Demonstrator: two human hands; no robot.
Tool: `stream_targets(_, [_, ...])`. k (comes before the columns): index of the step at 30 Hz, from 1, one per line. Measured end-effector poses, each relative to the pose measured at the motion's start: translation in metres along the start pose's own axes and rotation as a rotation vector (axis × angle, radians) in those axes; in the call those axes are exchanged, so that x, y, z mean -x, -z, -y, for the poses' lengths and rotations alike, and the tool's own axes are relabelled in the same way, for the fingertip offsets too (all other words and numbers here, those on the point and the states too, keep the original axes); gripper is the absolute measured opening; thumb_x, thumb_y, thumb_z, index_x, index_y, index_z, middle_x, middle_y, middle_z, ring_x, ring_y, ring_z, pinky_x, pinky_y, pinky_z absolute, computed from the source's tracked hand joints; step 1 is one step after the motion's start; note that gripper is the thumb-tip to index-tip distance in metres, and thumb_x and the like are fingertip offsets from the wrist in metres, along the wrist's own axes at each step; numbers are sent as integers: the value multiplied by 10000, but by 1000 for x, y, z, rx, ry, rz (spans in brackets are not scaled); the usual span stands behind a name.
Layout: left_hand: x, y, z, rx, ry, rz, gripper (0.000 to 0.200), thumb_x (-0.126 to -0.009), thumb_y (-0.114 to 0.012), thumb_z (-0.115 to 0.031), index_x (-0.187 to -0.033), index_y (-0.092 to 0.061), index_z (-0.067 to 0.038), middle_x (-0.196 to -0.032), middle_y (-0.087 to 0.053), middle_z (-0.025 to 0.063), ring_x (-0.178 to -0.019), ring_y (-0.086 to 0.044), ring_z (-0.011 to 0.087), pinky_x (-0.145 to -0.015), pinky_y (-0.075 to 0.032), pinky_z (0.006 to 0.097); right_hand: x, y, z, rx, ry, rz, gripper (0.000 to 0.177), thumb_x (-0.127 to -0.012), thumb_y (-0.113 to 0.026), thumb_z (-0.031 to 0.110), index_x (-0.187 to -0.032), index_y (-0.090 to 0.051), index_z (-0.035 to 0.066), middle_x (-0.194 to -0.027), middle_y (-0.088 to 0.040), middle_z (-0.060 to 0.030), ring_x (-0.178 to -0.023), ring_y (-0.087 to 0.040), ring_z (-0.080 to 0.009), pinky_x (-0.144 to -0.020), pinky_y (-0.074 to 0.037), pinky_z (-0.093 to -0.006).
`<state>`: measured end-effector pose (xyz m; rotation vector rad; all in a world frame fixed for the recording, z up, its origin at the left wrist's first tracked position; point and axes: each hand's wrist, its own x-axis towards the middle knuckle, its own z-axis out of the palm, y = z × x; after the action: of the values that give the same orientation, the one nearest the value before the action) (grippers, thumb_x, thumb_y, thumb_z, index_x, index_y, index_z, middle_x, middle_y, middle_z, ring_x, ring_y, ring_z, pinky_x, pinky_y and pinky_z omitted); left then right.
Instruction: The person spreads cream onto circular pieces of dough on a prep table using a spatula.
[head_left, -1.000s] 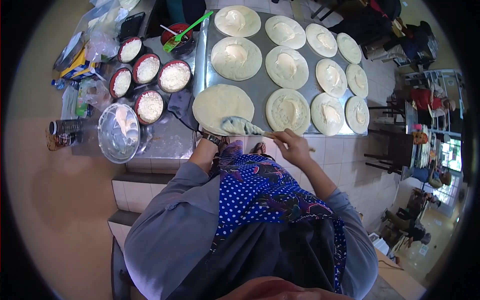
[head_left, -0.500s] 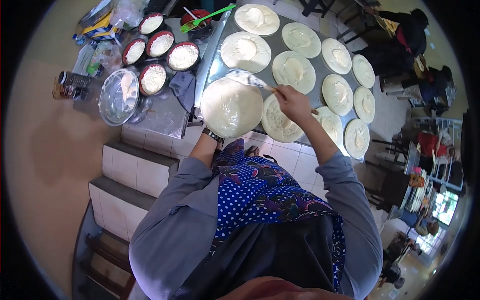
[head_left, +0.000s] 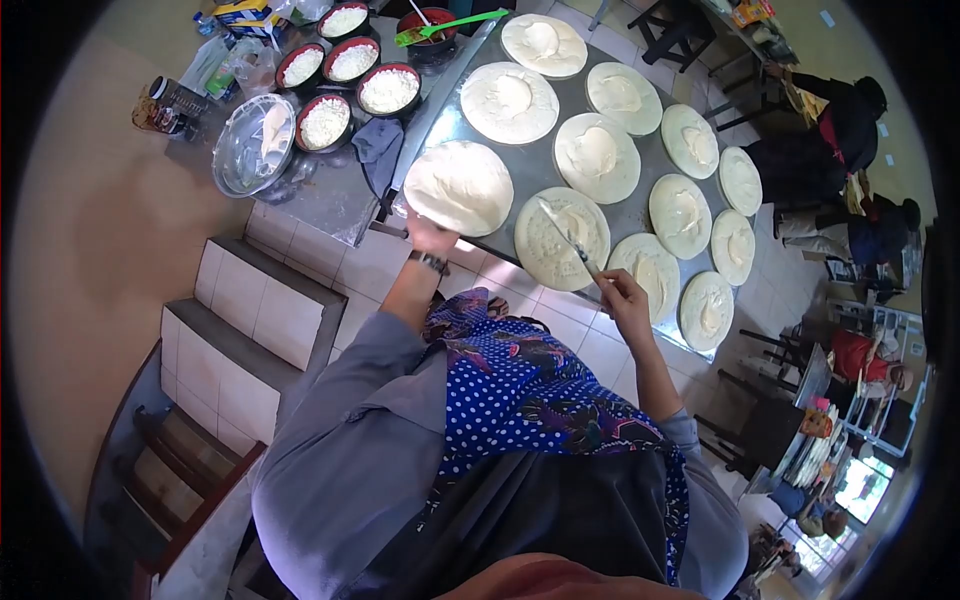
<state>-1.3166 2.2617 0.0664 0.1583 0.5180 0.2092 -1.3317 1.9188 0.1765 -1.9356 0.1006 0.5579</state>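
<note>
Blue apron (head_left: pixel 480 395) with white polka dots — grey sleeves (head_left: pixel 370 430) — cream dough rounds (head_left: pixel 460 190), green spatula (head_left: pixel 470 24), red-rimmed black bowls (head_left: pixel 346 138).

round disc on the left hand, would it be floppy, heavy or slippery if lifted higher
The disc seems fairly stiff, showing no clear sag. It is probably light for its width, as only the left hand bears it. Its smeared white top could be slippery.

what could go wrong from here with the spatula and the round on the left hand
The leftmost pale round might tip, as the left hand seems to support it from below. The spatula in the right hand could scrape the spotted round under it; contact is unclear.
</note>
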Motion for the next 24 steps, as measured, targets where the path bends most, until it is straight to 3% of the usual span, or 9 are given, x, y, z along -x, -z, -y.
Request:
stream_targets(1, [16,0,-1,172,51,8,827,-907,-195,-695,-1474,-291,-102,-1528,-282,121,-1398,-270,347,-1142,-190,561,0,4,-2,-1,11,5,168,-920,-600,163,-1000,-635,20,-632,-529,17,-553,-444,-51,-492,-340,-221])
stream_targets(3, [46,8,-9,48,128,-214,913,-891,-192,-730,-1491,-200,-41,-1549,-200,155,-1426,-191,353,-1153,-142,561,1,8,-8,-78,8,-24,173,-935,-591,171,-1031,-612,28,-656,-508,16,-545,-429,-41,-473,-319,-193])
stream_targets(7, [58,26,-30,49,155,-26,939,-874,-309,-743,-1487,-195,-42,-1530,-215,192,-1407,-225,358,-1117,-224,582,0,4,-6,-211,19,-82,161,-929,-590,151,-1028,-624,28,-648,-524,11,-504,-402,-35,-452,-307,-199])
stream_targets(9, [57,14,-38,-285,285,-54,1015,-864,-290,-760,-1478,-137,33,-1542,-179,204,-1425,-183,348,-1138,-116,585,0,0,-3,-226,11,-87,165,-931,-588,148,-1036,-617,24,-659,-525,10,-505,-401,-34,-449,-304,-197])
stream_targets(10, [53,6,-43,-310,300,-192,987,-867,-339,-743,-1483,-160,8,-1536,-200,197,-1417,-202,341,-1127,-151,563,-1,-1,-1,-234,20,-103,166,-933,-587,150,-1035,-616,23,-661,-528,8,-505,-403,-34,-448,-305,-196])
stream_targets(14, [42,-25,-42,-855,-23,-415,921,-874,-423,-691,-1480,-212,-30,-1511,-278,164,-1421,-189,326,-1119,-192,497,-4,2,7,-267,41,-177,176,-936,-589,166,-1036,-612,24,-664,-537,2,-498,-411,-35,-438,-304,-194])
stream_targets(17, [-16,-31,-58,-912,-85,-91,725,-962,-398,-527,-1497,-198,-81,-1506,-257,180,-1133,-557,278,-753,-459,355,-9,1,19,-338,1,-198,185,-936,-594,183,-1038,-609,29,-665,-544,1,-491,-416,-35,-428,-302,-192])
stream_targets(19, [-67,-60,-53,-813,30,-123,703,-952,-417,-552,-1428,-299,-49,-1283,-482,152,-990,-596,275,-691,-439,318,-18,-5,20,-360,-4,-203,189,-935,-597,187,-1042,-608,32,-668,-549,1,-488,-414,-33,-424,-300,-191])
stream_targets(24, [-168,-97,-41,-613,361,-359,684,-958,-352,-579,-1282,-386,23,-1093,-513,160,-733,-592,251,-492,-348,278,-35,-22,37,-404,-12,-243,201,-933,-606,196,-1054,-610,35,-676,-562,7,-480,-402,-24,-420,-293,-185])
